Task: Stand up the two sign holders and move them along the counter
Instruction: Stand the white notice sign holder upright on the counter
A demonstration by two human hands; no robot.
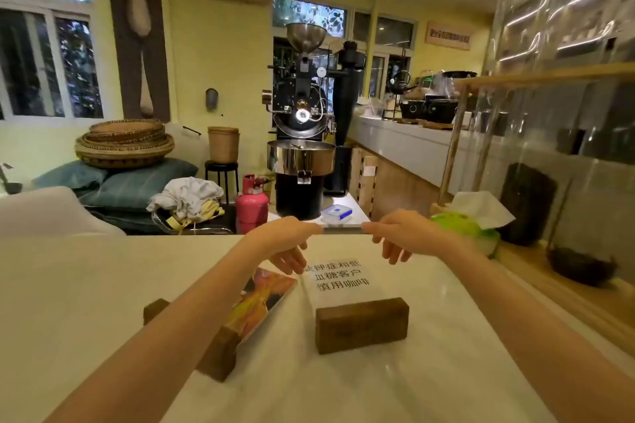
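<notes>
Nearest on the white table lies a sign holder with a colourful picture, tipped flat, its dark wooden base toward the viewer. Just right of it stands a clear sign holder with black lettering, upright in its own wooden block. The left hand and the right hand each pinch an end of its top edge, fingers closed on the clear panel. Beyond the right hand sits a green tissue pack. Farther off, a black coffee roaster stands on the floor.
</notes>
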